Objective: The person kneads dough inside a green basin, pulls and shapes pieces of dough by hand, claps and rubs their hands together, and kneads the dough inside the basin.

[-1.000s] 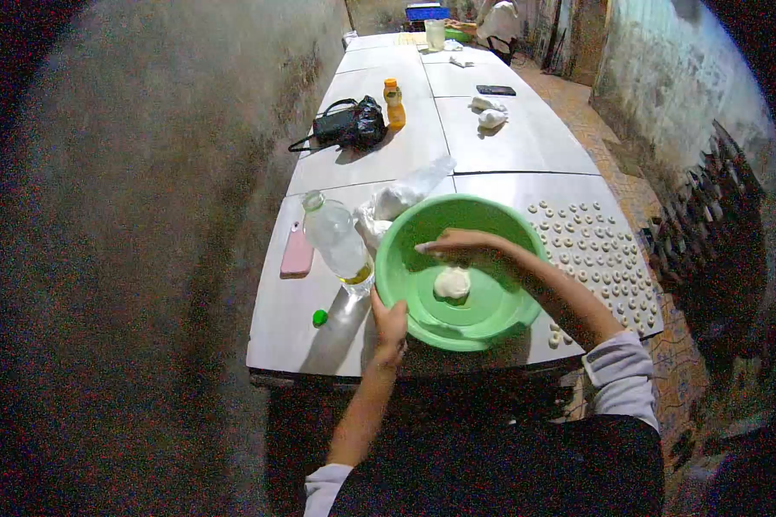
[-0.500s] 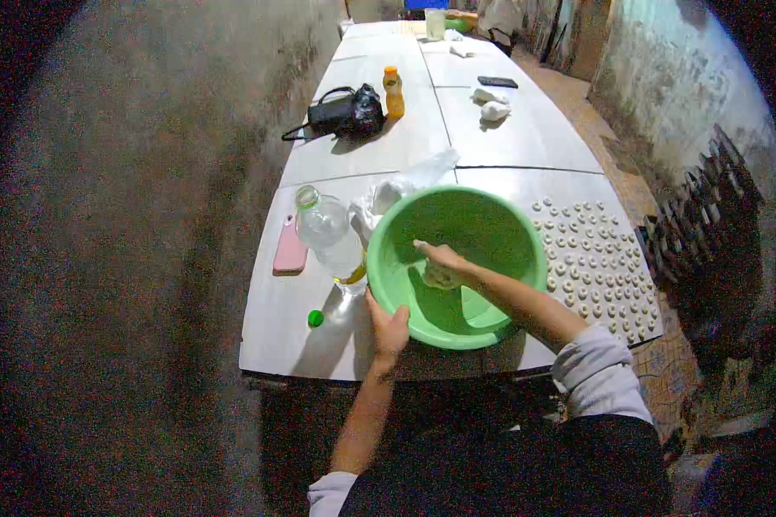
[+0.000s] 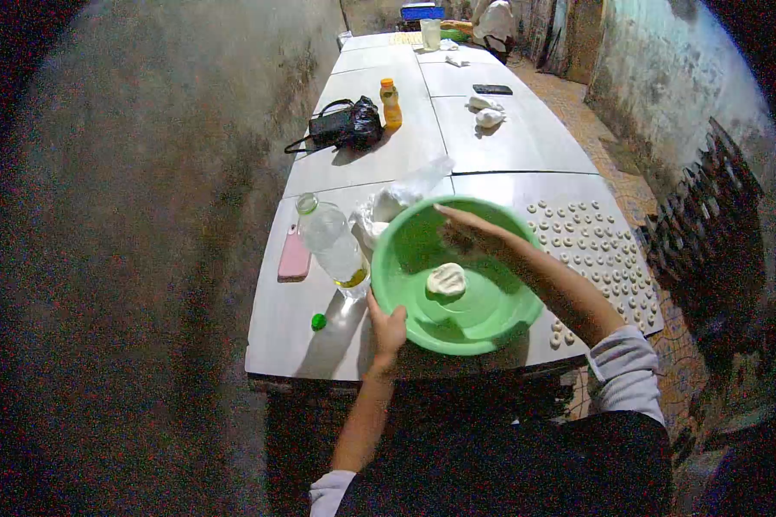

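A wide green plastic basin (image 3: 457, 343) stands at the near edge of the table. My left hand (image 3: 388, 329) grips its near-left rim, thumb on top and fingers along the outer side. Inside, a flattened round lump of white dough (image 3: 446, 281) lies on the bottom, its top dented. My right hand (image 3: 467, 231) is over the far part of the basin, apart from the dough. One digit of it is stretched out; the other fingers are partly blurred, with nothing seen in them.
Left of the basin stand a clear bottle (image 3: 326, 237) with yellow liquid, a pink phone (image 3: 294, 257) and a green cap (image 3: 319, 321). Rows of small dough rings (image 3: 591, 250) lie at right. Farther off are a black bag (image 3: 345, 127), an orange bottle (image 3: 391, 105) and white piping bags (image 3: 489, 118).
My right hand has lifted off the dough and moved up and away, leaving the lump in view. My left hand still holds the rim. The camera view has shifted slightly.
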Action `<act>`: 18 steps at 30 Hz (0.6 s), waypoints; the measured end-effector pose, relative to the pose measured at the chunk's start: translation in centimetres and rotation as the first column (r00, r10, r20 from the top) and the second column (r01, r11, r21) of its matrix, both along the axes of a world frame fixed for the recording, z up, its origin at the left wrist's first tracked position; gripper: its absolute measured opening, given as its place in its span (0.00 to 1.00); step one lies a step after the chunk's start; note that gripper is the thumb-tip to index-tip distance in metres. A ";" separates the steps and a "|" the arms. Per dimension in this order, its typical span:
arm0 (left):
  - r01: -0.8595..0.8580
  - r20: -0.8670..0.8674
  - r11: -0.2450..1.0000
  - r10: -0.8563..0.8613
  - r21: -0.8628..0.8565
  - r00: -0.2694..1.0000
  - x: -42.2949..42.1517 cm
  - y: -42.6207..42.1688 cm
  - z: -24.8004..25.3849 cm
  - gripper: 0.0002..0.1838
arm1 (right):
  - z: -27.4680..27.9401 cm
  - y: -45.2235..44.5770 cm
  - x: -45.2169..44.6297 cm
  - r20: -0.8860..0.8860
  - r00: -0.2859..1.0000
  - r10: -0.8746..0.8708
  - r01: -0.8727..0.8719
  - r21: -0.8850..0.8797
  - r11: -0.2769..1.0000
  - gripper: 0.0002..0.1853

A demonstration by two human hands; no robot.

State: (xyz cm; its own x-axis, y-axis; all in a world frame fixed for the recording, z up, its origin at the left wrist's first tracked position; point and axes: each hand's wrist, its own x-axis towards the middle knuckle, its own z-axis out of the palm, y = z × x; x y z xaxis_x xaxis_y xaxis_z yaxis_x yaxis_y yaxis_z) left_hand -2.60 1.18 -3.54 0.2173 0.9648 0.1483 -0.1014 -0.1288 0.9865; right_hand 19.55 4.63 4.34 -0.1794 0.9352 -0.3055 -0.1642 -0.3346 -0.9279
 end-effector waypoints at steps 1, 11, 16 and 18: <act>-0.011 -0.013 1.000 0.011 0.001 1.000 0.2 -0.1 -0.3 0.37 | -1.0 -0.4 -0.3 0.071 0.996 -0.054 0.059 -0.067 0.996 0.27; 0.079 -0.071 0.994 -0.084 -0.073 0.994 -0.1 -0.4 1.1 0.38 | -11.8 3.2 0.5 0.505 0.848 -0.164 0.247 -0.101 0.964 0.32; 0.103 0.028 0.993 -0.101 -0.058 0.994 -0.2 0.2 -0.6 0.38 | -14.0 4.9 1.7 0.379 0.911 -0.166 0.214 -0.088 0.973 0.27; 0.100 0.108 0.995 -0.098 -0.012 0.989 0.1 0.1 -1.0 0.39 | -13.0 4.2 1.6 0.227 0.952 -0.203 0.210 -0.006 0.978 0.27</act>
State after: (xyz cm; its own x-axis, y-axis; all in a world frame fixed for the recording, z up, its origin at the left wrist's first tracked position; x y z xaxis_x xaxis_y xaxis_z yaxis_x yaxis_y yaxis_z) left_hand -2.51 1.32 -4.58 0.2956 0.9419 0.1595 -0.2180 -0.0961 0.9712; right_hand 21.13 8.81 -8.66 0.0934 0.9344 -0.3439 -0.0215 -0.3434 -0.9389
